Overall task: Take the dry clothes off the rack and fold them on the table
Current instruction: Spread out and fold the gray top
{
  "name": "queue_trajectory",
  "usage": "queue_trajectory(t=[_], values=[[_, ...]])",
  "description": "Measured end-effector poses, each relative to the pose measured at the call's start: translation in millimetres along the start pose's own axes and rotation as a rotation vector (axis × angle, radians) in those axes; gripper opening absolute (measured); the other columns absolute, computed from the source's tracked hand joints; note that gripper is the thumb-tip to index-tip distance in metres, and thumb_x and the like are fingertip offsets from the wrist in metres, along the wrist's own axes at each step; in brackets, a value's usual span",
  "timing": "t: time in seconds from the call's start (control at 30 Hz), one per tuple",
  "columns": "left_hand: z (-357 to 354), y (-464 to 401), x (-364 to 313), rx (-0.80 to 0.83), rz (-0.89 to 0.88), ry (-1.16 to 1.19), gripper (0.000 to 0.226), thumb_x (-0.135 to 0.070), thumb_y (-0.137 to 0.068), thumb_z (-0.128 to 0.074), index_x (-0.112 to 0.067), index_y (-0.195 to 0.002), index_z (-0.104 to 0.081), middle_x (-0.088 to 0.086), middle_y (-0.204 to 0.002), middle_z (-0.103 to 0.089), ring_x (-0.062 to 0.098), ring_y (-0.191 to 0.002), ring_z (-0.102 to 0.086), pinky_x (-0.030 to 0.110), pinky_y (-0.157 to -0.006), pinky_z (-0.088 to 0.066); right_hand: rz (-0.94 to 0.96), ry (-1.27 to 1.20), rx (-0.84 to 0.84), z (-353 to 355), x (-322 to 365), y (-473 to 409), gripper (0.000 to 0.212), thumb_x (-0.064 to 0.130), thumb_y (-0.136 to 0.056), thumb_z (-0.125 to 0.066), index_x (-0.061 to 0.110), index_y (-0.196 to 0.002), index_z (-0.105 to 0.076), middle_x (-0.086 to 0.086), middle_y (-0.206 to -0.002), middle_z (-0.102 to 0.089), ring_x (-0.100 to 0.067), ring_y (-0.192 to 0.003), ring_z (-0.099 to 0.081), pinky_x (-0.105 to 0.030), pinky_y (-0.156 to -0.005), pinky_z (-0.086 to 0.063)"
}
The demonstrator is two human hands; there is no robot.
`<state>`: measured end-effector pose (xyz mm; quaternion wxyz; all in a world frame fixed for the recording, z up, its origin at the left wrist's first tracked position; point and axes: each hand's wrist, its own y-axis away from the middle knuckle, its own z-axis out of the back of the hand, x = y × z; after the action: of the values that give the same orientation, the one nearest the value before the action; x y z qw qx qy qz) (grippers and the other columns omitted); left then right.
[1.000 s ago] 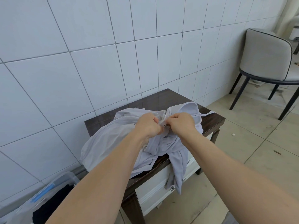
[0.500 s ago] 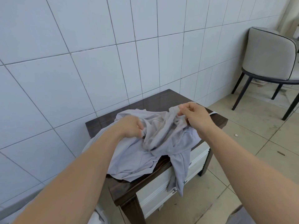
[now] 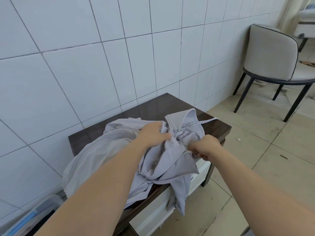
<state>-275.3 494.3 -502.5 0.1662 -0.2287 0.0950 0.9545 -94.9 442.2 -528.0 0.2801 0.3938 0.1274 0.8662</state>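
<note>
A crumpled pale grey garment [image 3: 163, 160] with a waistband and drawstring lies heaped on the small dark wooden table [image 3: 153, 106], partly hanging over its front edge. My left hand [image 3: 153, 133] rests on the cloth near the waistband, thumb pressed into a fold, fingers curled round the fabric. Nearer the table's front edge, my right hand [image 3: 203, 148] pinches a bunched piece of the same garment. A lighter beige-grey cloth [image 3: 95, 155] lies under my left forearm at the table's left side.
The table stands against a white tiled wall [image 3: 85, 65] and has white drawers [image 3: 192, 181] in front. A grey padded chair [image 3: 272, 53] stands on the tiled floor to the right. A clear plastic bin [image 3: 30, 217] with dark contents sits at lower left.
My right hand came down from the garment's far edge to the front of the table and now pinches cloth there. My left hand moved right onto the waistband area.
</note>
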Motion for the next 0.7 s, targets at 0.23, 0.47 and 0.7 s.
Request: queue_trajectory(t=[0.23, 0.47, 0.7], values=[[41.2, -24.6, 17.7, -0.549, 0.183, 0.404, 0.025, -0.024, -0.094, -0.050, -0.021, -0.069, -0.049, -0.006, -0.073, -0.050, 0.014, -0.070, -0.046, 0.027, -0.064, -0.031, -0.025, 0.019, -0.093, 4.1, 5.5, -22.9, 0.060, 0.039, -0.075, -0.074, 0.007, -0.105, -0.033, -0.013, -0.102, -0.055, -0.026, -0.081, -0.061, -0.031, -0.053, -0.050], [98.7, -13.3, 134.8, -1.101, 0.587, 0.740, 0.024, -0.022, -0.092, -0.047, -0.022, -0.068, -0.046, 0.007, -0.089, -0.057, 0.022, -0.080, -0.055, 0.037, -0.077, -0.053, 0.153, -0.635, -0.131, -1.8, 31.9, -46.5, 0.006, 0.002, -0.076, -0.065, 0.005, -0.073, -0.060, -0.011, -0.068, -0.055, -0.023, -0.061, -0.050, -0.030, -0.054, -0.039], [100.8, -4.7, 145.8, -0.474, 0.724, 0.088, 0.030, -0.015, -0.080, -0.062, -0.002, -0.107, -0.058, 0.016, -0.120, -0.057, 0.032, -0.100, -0.057, 0.033, -0.077, -0.045, 0.278, -0.802, -0.079, -8.7, 71.2, -43.6, 0.030, 0.037, -0.083, -0.072, 0.015, -0.101, -0.065, -0.002, -0.102, -0.065, -0.020, -0.099, -0.060, -0.037, -0.087, -0.052]])
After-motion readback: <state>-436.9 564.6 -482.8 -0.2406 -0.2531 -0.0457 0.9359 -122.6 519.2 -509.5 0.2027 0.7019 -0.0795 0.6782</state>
